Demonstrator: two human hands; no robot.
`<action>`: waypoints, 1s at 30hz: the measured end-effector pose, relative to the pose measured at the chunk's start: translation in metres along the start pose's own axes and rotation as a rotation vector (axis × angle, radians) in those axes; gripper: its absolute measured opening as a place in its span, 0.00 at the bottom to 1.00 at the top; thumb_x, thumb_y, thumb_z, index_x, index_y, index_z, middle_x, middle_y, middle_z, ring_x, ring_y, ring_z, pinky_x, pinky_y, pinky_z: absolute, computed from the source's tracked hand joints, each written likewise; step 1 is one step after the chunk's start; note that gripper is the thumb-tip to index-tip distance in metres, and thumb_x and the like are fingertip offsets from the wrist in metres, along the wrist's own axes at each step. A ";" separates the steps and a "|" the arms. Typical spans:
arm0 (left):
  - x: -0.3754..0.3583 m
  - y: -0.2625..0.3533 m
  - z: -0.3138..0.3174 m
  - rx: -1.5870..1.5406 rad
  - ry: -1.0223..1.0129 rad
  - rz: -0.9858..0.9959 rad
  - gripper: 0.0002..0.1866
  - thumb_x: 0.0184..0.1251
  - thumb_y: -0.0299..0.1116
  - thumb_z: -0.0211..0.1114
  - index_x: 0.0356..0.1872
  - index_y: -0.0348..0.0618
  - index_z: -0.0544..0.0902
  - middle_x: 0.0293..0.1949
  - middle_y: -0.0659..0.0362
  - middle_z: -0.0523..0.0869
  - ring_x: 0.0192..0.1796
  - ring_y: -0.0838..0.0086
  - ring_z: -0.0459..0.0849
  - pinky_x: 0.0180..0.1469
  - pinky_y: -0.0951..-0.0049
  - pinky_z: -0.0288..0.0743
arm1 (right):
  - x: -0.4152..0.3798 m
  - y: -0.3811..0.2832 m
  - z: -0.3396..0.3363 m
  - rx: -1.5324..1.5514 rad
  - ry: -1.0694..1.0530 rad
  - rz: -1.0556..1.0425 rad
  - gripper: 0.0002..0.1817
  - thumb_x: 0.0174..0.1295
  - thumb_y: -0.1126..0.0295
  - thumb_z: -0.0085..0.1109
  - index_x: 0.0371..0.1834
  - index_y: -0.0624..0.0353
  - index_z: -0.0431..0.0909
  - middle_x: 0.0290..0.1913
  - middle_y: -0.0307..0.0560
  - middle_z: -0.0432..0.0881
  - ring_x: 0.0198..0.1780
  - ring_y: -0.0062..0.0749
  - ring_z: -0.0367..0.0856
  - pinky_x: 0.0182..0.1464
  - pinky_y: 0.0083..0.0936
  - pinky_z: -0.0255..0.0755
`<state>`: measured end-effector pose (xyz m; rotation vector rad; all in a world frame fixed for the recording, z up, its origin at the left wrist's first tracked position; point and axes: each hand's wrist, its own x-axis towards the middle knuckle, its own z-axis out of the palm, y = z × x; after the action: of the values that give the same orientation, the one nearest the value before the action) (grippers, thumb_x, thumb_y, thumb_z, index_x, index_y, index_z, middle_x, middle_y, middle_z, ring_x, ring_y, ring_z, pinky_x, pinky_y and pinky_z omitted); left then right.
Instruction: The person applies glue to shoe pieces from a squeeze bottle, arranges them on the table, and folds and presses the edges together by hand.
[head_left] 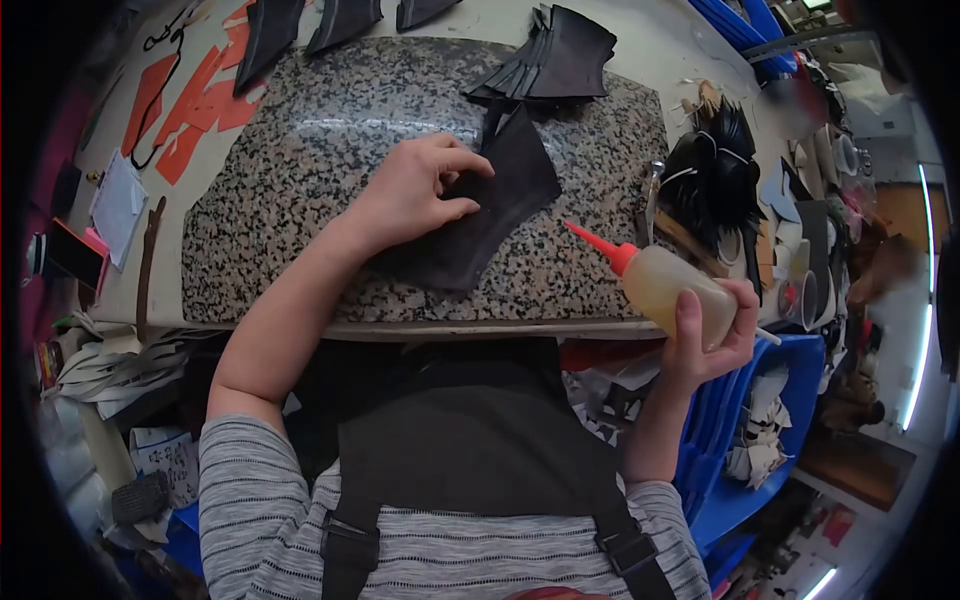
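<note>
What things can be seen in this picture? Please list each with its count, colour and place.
Granite slab: one, speckled grey, on the workbench.
Dark piece: one, black, flat on the slab under the left hand.
Stack of dark pieces: several, black, at the far edge of the slab.
Dark pieces at top: three, black, beyond the slab.
Orange cut shapes: several, far left of the bench.
Glue bottle: one, yellowish with a red nozzle, in the right hand, off the slab's near right edge.
Blue bins: stacked, lower right.
Apron: one, black, on the person.
Left hand: pressing on the dark piece.
Right hand: gripping the glue bottle.
</note>
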<state>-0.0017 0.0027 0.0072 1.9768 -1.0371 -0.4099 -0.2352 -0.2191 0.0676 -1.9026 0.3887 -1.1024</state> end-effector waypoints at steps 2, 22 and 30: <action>-0.002 -0.008 0.001 -0.064 0.067 0.092 0.20 0.50 0.24 0.77 0.47 0.44 0.86 0.46 0.61 0.82 0.34 0.77 0.78 0.37 0.75 0.77 | 0.001 0.003 0.004 0.075 0.004 0.059 0.19 0.52 0.70 0.73 0.43 0.64 0.76 0.39 0.43 0.77 0.39 0.24 0.78 0.46 0.18 0.72; -0.004 -0.021 0.004 -0.034 0.057 0.136 0.21 0.50 0.24 0.77 0.48 0.42 0.85 0.48 0.61 0.81 0.30 0.78 0.77 0.35 0.76 0.76 | 0.031 0.041 0.044 -0.054 0.040 0.101 0.15 0.57 0.70 0.72 0.40 0.65 0.77 0.35 0.46 0.83 0.35 0.24 0.81 0.41 0.19 0.76; -0.003 -0.022 0.005 -0.038 0.058 0.133 0.21 0.50 0.24 0.77 0.48 0.42 0.86 0.47 0.62 0.81 0.30 0.78 0.77 0.35 0.77 0.76 | 0.030 0.031 0.051 0.009 -0.092 0.195 0.14 0.57 0.68 0.71 0.38 0.66 0.78 0.32 0.43 0.82 0.32 0.22 0.80 0.39 0.17 0.74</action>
<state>0.0044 0.0092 -0.0136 1.8625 -1.1084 -0.2956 -0.1721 -0.2277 0.0474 -1.8566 0.5055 -0.8841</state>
